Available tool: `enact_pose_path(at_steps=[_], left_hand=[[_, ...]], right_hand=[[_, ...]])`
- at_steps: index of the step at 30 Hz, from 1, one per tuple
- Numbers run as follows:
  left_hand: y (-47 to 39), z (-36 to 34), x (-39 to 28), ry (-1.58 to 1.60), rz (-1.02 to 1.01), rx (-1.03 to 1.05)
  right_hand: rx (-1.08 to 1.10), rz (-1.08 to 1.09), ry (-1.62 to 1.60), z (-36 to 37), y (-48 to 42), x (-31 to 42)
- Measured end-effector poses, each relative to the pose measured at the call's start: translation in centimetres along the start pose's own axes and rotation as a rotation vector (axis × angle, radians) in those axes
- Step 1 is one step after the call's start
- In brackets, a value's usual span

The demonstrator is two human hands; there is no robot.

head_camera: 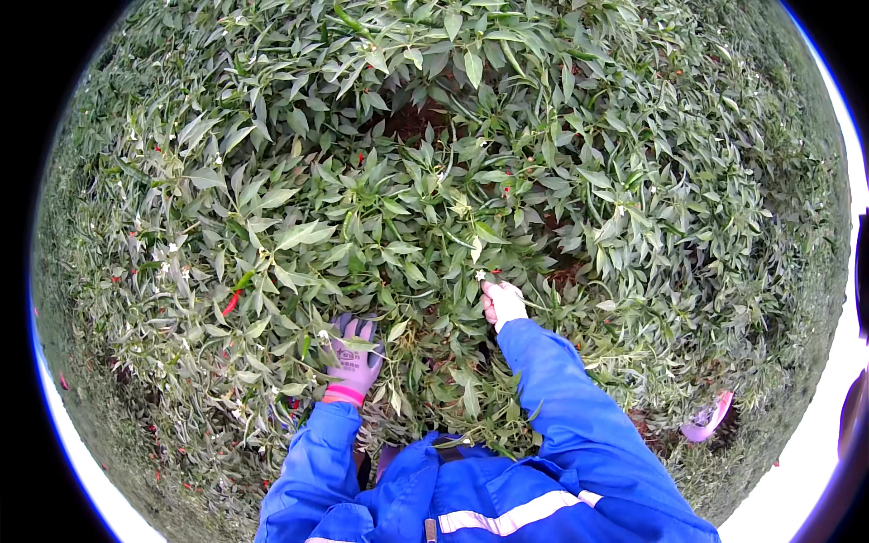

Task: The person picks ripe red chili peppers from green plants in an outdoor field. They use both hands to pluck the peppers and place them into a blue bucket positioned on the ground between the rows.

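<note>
My left hand (354,353) wears a pink-and-lilac work glove with a pink cuff. It lies back up among the chili pepper leaves, fingers apart, with some foliage over it. Bare, my right hand (504,303) reaches into a chili pepper plant (387,224), its fingers curled. Just above those fingers are a small white blossom (481,275) and a red bit (496,271), perhaps part of a chili. Whether the fingers grip anything is hidden. Left of my gloved hand a red chili pepper (231,303) hangs from the leaves.
Dense chili plants surround me, with green chilies (353,24) hanging among the leaves. Reddish soil (415,122) shows through gaps. A pink-and-white object (708,419) sits in the foliage at lower right. Leaves press against my blue jacket (475,495).
</note>
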State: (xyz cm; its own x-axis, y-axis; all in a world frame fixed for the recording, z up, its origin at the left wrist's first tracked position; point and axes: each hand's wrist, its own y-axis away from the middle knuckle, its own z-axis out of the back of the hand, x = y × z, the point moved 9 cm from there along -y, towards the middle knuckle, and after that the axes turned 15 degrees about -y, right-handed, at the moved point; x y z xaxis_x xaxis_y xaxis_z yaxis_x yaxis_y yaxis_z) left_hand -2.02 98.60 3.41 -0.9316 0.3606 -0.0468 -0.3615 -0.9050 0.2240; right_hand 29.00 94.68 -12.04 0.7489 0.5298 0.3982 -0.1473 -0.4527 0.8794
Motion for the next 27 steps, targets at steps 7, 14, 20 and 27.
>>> enact_pose_path(at_steps=[7,14,20,27], left_hand=[[-0.1,-0.1,0.1,-0.016,0.001,0.045],[-0.2,-0.1,-0.1,-0.009,-0.015,0.074],[-0.2,-0.5,0.0,0.030,-0.036,0.014],[-0.2,-0.2,0.1,0.011,-0.014,-0.016]], right_hand=[[-0.002,0.019,-0.006,-1.6,-0.2,-0.2],[0.043,0.010,-0.227,-1.9,-0.3,-0.1],[-0.109,0.091,-0.157,0.0,-0.2,-0.1],[0.013,-0.174,-0.221,-1.3,-0.2,-1.8]])
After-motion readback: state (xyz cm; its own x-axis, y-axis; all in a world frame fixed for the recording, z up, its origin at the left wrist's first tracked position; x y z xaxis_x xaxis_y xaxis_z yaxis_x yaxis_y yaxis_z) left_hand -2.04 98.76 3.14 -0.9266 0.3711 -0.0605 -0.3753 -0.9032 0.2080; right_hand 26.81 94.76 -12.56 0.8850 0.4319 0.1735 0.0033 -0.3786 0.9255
